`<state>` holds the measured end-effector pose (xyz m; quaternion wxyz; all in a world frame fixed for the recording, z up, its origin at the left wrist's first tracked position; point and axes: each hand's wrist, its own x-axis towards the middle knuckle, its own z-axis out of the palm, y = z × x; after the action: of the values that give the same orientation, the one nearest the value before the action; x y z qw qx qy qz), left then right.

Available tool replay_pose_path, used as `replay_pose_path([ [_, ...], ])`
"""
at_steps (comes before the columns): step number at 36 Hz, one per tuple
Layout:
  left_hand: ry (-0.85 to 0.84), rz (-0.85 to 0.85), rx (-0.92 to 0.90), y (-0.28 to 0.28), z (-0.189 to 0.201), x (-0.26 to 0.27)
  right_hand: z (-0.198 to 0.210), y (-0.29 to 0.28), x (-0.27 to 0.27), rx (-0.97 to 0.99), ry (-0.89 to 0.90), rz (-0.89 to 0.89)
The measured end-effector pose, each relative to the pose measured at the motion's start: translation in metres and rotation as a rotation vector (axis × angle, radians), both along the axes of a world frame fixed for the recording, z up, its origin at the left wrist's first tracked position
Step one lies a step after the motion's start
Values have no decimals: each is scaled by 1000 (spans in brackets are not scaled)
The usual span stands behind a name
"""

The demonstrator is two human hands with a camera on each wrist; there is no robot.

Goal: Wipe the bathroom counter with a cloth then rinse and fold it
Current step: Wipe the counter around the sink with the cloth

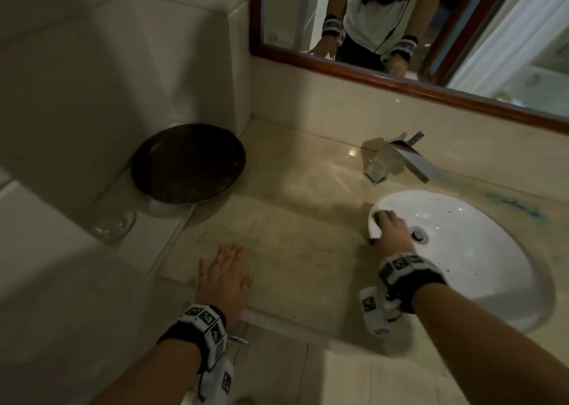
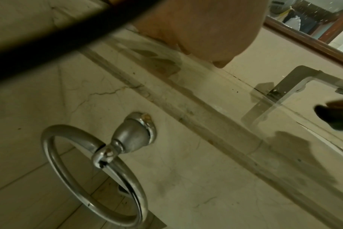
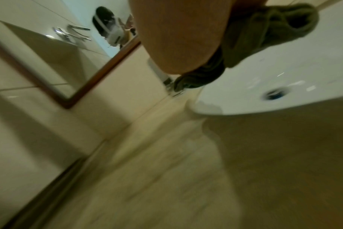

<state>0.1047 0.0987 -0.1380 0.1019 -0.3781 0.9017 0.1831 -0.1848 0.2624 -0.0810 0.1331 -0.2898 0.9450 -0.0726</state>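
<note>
Head view: right hand (image 1: 391, 229) presses cloth (image 3: 268, 34) on sink (image 1: 480, 250) rim.

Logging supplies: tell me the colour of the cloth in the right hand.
Dark olive green cloth, bunched in the right hand; clearest in the right wrist view.

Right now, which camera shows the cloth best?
The right wrist view: the dark green cloth fills the upper right, bunched under the right hand at the sink rim. The head view shows only a dark sliver under the fingers. The left wrist view does not show it clearly.
</note>
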Motion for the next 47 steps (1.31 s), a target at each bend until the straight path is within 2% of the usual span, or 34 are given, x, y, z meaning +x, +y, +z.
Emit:
replay_pose_path([
  [2, -3, 7, 4, 2, 1, -1, 1, -32, 27, -78, -16, 123],
  [7, 1, 4, -17, 3, 4, -4, -18, -94, 112, -35, -166, 426],
  [11, -38, -14, -30, -2, 8, -2, -46, -96, 147, 120, -207, 547],
  [14, -32, -10, -33, -3, 7, 1, -52, -78, 138, 103, -163, 566],
  [21, -28, -68, -38, 11, 1, -4, -54, -4, 80, 89, -90, 371],
  [25, 8, -131, -8, 23, 3, -13, -49, 32, 43, 231, -65, 321],
  [28, -25, -188, -47, 33, 3, -18, -36, 54, 15, 321, -49, 273],
  [31, -14, -183, -47, 41, 9, -22, -20, 80, -13, 433, -87, 148],
  [34, -18, -214, -46, 47, 12, -32, -6, 100, -32, 384, -78, 4],
  [37, -23, -229, -53, 60, 14, -44, 5, 104, -28, 156, -111, -54],
  [39, -39, -233, -54, 69, 13, -52, 6, 97, -14, -14, -78, 15],
  [42, -56, -230, -35, 80, 14, -62, -2, 84, 26, -111, -26, 239],
  [44, -37, -188, 1, 86, 16, -66, -11, 76, 58, -95, -59, 330],
  [47, -22, -124, 13, 88, 17, -64, -31, 67, 104, 33, -157, 540],
])
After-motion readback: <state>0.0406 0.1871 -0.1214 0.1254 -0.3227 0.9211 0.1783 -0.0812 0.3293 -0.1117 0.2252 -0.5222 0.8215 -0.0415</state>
